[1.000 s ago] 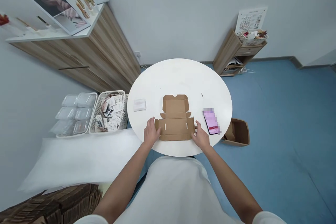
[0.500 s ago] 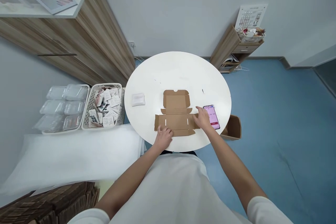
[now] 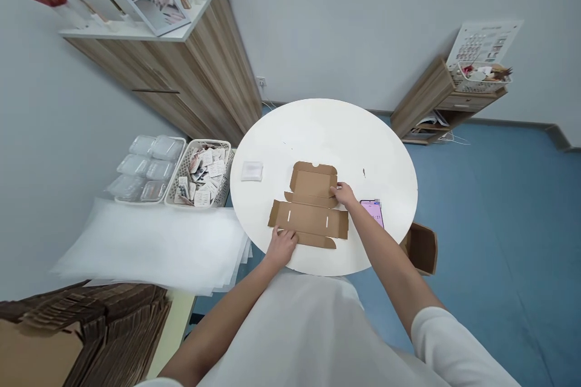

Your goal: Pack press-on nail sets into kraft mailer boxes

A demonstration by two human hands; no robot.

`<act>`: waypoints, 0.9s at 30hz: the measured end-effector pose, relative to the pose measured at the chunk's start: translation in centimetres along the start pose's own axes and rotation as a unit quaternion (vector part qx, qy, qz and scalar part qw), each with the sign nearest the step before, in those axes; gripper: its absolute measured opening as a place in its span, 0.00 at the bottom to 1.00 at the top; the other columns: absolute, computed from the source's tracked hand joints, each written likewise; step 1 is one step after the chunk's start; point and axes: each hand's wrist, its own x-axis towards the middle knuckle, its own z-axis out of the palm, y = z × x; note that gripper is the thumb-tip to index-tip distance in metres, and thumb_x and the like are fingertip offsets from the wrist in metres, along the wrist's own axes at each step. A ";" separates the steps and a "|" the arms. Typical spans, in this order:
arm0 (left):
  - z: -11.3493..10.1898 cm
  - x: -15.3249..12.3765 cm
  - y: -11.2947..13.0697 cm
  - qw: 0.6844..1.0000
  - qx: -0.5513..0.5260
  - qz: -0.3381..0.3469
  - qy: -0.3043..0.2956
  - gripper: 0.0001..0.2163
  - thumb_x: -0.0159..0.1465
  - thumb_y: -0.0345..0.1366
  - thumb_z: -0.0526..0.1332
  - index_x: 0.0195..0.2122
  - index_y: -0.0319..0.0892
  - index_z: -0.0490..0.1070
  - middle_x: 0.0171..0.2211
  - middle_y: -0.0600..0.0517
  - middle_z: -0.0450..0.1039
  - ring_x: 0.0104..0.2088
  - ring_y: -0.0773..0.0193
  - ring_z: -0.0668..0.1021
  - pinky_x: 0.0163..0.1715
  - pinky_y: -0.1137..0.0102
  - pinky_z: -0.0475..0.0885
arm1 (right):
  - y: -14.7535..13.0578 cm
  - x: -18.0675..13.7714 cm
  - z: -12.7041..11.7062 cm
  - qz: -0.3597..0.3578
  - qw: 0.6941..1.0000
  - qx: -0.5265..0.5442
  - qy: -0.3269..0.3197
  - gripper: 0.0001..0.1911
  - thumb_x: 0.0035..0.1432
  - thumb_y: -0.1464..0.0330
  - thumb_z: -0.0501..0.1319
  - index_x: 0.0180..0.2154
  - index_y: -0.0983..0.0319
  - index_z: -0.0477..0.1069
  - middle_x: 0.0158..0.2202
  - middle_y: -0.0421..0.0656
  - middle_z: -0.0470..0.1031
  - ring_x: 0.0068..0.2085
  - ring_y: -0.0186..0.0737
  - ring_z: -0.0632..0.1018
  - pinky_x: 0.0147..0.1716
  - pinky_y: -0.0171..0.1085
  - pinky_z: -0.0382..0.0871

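While the cardboard blank (image 3: 311,217) lies unfolded on the round white counter (image 3: 318,127), the left hand (image 3: 281,246) rests at the left end of its near flap; whether that grip pinches or only presses, I cannot tell. At the right edge of the far panel (image 3: 313,182) is the right hand (image 3: 344,193), its grip looking narrow, though its thumb and any pinch are unclear. From it the far panel extends leftward, so this hand is the nearer one to that part. The slotted panel (image 3: 308,219) has its long axis running left to right, its right end slightly closer to the body.
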 end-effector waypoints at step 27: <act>-3.7 6.3 -1.3 0.999 -0.004 0.026 -0.034 0.58 0.32 0.44 0.69 0.61 0.35 0.37 0.61 0.37 0.39 0.60 0.44 0.38 0.56 0.51 0.34 | 1.1 -4.8 0.1 -0.070 0.990 -0.118 -0.023 0.14 0.55 0.66 0.49 0.43 0.60 0.65 0.32 0.41 0.73 0.33 0.36 0.73 0.32 0.32 0.63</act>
